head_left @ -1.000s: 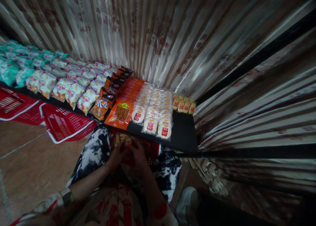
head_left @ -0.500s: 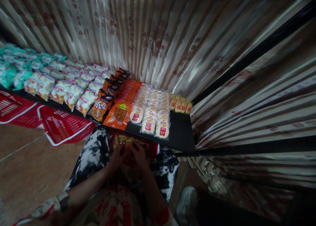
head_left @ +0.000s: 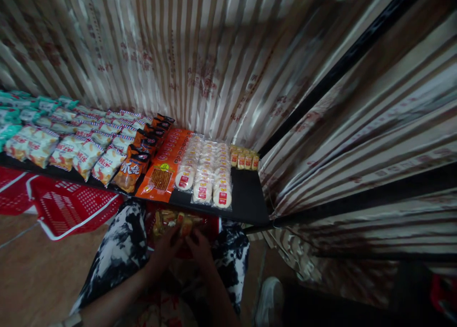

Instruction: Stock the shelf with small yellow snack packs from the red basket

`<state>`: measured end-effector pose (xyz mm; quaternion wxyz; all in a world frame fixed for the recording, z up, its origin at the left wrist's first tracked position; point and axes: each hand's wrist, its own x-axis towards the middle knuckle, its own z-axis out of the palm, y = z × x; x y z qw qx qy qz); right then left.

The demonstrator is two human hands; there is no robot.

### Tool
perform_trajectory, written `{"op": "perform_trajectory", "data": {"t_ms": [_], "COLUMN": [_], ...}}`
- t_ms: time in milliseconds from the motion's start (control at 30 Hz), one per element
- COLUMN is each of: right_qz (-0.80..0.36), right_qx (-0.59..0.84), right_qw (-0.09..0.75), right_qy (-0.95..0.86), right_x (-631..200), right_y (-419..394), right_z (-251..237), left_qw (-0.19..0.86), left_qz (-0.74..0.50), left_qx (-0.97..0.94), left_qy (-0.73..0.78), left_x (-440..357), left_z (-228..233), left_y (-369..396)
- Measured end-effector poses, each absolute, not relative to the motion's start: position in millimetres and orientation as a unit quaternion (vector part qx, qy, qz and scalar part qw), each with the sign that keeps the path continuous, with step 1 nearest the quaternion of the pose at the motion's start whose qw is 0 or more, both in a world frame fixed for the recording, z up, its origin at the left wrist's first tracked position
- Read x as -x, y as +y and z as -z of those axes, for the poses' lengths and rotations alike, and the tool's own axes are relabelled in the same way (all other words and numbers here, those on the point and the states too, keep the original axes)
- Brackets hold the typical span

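Low in the head view, my left hand [head_left: 167,246] and my right hand [head_left: 200,247] meet over a red basket in my lap. Between their fingertips is a small yellow snack packet [head_left: 186,228], which both hands grip from either side. Dim light blurs the exact finger contact. More yellow packets [head_left: 160,223] lie loose in the red basket [head_left: 213,224], just beyond my fingers. On the black shelf [head_left: 246,198] above stand matching small yellow packets [head_left: 246,161] in short rows at the right end.
Left of those are rows of round white crackers [head_left: 202,192], an orange pretzel-stick bag [head_left: 160,179], orange-and-black bags [head_left: 130,170], white snack bags [head_left: 107,166] and teal bags [head_left: 26,113]. Red baskets [head_left: 71,203] sit under the shelf. A striped curtain [head_left: 214,55] hangs behind, with a black pole [head_left: 321,91].
The view has shifted, so the shelf and its goods appear lower and further left. My hands stay together over the basket, with the yellow packet now more visible between them.
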<state>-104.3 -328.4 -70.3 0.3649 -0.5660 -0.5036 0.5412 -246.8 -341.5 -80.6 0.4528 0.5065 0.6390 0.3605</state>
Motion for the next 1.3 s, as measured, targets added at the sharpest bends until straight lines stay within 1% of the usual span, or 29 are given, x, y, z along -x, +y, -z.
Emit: {"op": "perform_trajectory", "data": {"t_ms": [200,400,567,833,933,1067,1200,1300], "right_qz": [-0.538,-0.536,-0.529,-0.510,-0.483,-0.430,-0.397,-0.385], "right_qx": [0.560,0.543,0.536,0.555,0.570,0.609,0.640,0.650], "right_qw": [0.395,0.423,0.456,0.522,0.541,0.554,0.550,0.545], "right_qy": [-0.491,-0.489,-0.475,-0.400,-0.386,-0.372,-0.360,-0.363], "right_x": [91,77,66,41,26,7,-9,-18], "right_y": [-322,-317,-310,-297,-289,-280,-275,-273], "right_z": [62,48,31,9,11,14,15,16], "left_qw": [0.438,0.427,0.435,0.488,0.498,0.480,0.449,0.454], "left_qz": [-0.351,-0.328,-0.340,-0.389,-0.379,-0.352,-0.311,-0.289], "left_qx": [-0.540,-0.571,-0.602,-0.583,-0.594,-0.620,-0.649,-0.656], "left_qy": [0.627,0.620,0.577,0.521,0.506,0.511,0.530,0.529], "left_x": [239,227,210,172,158,138,120,108], "left_z": [80,48,22,9,-2,-12,-13,-15], "left_y": [-334,-318,-302,-280,-271,-258,-247,-241]}}
